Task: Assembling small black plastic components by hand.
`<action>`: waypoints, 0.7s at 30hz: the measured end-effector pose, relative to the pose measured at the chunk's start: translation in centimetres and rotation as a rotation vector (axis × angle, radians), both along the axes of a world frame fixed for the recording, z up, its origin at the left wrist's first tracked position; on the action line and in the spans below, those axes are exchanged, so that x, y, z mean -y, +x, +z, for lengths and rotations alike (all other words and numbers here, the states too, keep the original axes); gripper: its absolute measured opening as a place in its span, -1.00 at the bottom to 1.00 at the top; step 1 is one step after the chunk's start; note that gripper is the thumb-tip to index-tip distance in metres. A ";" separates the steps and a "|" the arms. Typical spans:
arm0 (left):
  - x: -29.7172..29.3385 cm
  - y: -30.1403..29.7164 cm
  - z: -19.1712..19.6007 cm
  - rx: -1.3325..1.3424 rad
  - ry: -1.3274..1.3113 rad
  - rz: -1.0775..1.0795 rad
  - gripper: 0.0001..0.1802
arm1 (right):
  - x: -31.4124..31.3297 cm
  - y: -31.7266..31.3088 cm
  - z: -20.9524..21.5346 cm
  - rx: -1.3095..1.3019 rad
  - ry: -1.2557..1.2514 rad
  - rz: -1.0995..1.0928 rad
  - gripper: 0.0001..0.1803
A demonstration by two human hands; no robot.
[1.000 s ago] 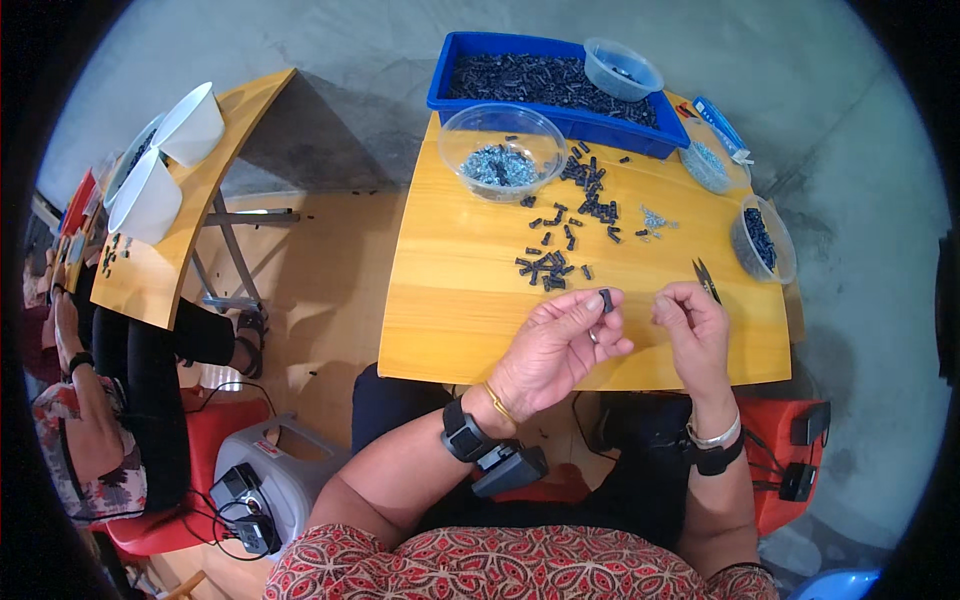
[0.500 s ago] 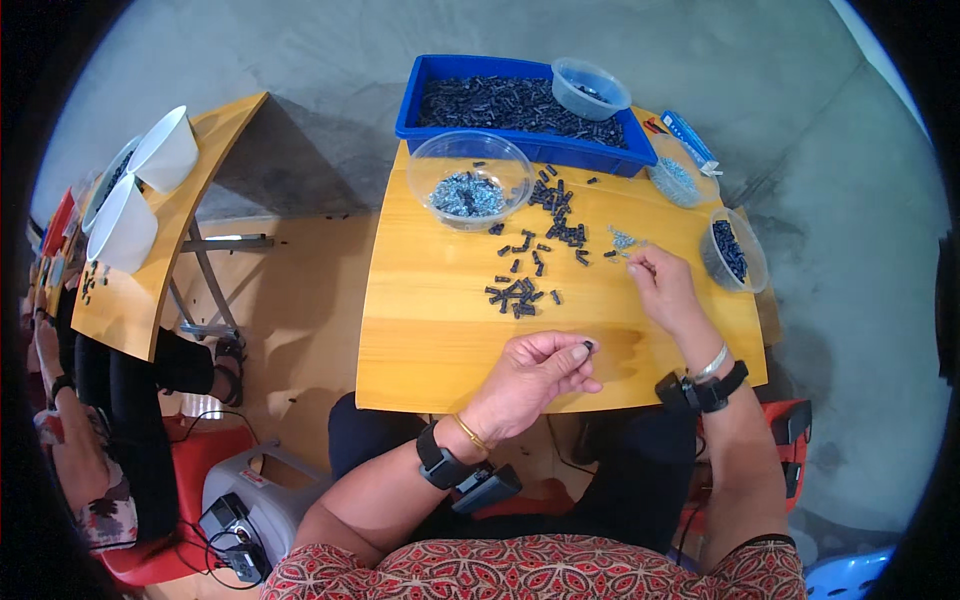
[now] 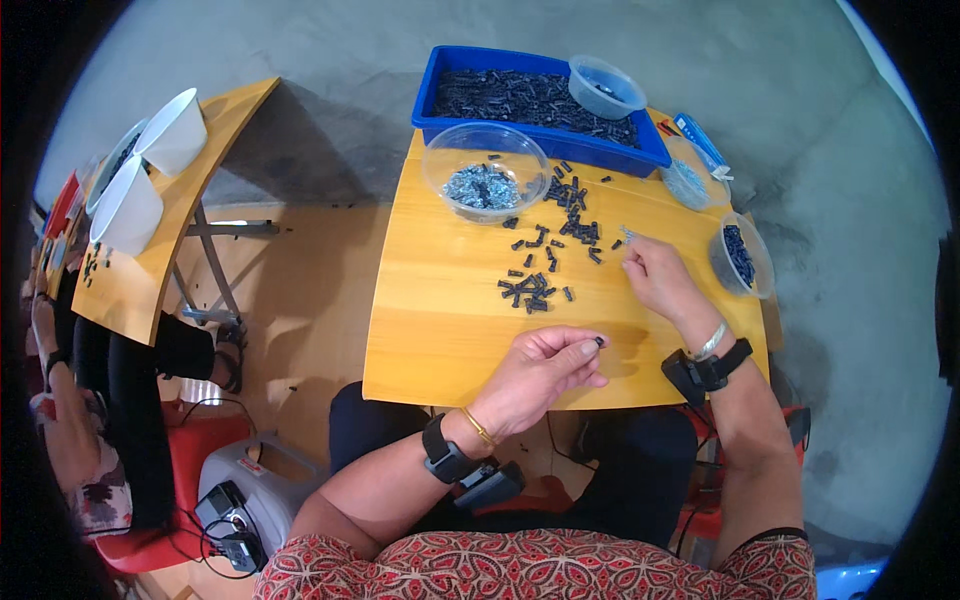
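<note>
Near the table's front edge, my left hand (image 3: 552, 368) pinches a small black plastic piece (image 3: 599, 341) between thumb and fingertips. Farther right, my right hand (image 3: 660, 278) reaches over the tabletop with its fingers curled together beside a little heap of silvery screws (image 3: 627, 234). What those fingertips hold, if anything, is too small to make out. Loose black plastic pieces (image 3: 528, 291) lie in a cluster beyond my left hand, and more of them (image 3: 577, 215) spread toward the back. A clear round bowl (image 3: 487, 212) at the back left holds silvery and black small parts.
A blue tray (image 3: 425, 100) full of black pieces stands at the back, with a clear tub (image 3: 607, 88) on it. Two more clear tubs (image 3: 690, 178) (image 3: 742, 262) line the right side by a blue-and-white box (image 3: 700, 143). At left, another person sits by a table (image 3: 190, 225) with white bowls (image 3: 130, 212).
My right hand's fingers have closed further and now cover part of the screw heap. The whole view has shifted slightly; my left hand keeps its pinch on the black piece.
</note>
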State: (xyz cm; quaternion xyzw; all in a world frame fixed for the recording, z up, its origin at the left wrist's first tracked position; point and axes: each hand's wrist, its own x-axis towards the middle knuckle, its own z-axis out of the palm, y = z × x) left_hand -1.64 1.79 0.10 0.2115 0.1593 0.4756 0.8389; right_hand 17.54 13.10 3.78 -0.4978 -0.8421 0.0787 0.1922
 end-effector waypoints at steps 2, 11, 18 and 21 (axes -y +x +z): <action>0.0 0.2 0.2 0.004 0.017 -0.005 -0.82 | 1.5 0.1 0.8 -0.118 -0.073 -0.076 -0.96; 1.9 0.0 1.0 -0.094 0.134 0.024 -0.82 | 13.0 -1.1 4.1 -0.763 -0.259 -0.075 -0.97; 5.4 -0.8 5.5 -0.092 0.319 0.034 -0.81 | 18.6 -1.8 6.3 -1.031 -0.289 0.039 -0.88; 6.7 -1.4 7.1 -0.092 0.403 0.046 -0.81 | 20.1 -2.6 7.6 -1.134 -0.306 0.085 -0.90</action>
